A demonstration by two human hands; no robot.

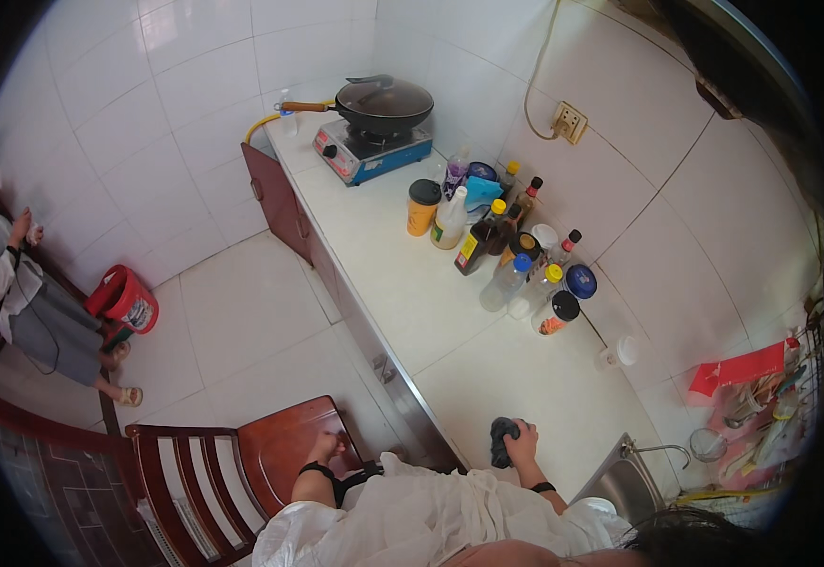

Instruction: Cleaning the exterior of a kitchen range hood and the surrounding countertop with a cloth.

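Note:
My right hand grips a dark grey cloth, pressed on the pale countertop near its front edge. To the right of that hand lies the steel sink with its thin curved faucet. My left hand is off the counter, over the seat of a brown wooden chair. Its fingers are curled in, and nothing shows in them. Farther along the counter, by the wall, stand several bottles and jars, among them a black-lidded jar and a blue-capped plastic bottle.
A lidded wok sits on a portable gas stove at the far end. One cabinet door stands ajar. Utensils fill a rack at the right. Another person stands at the left beside a red bucket.

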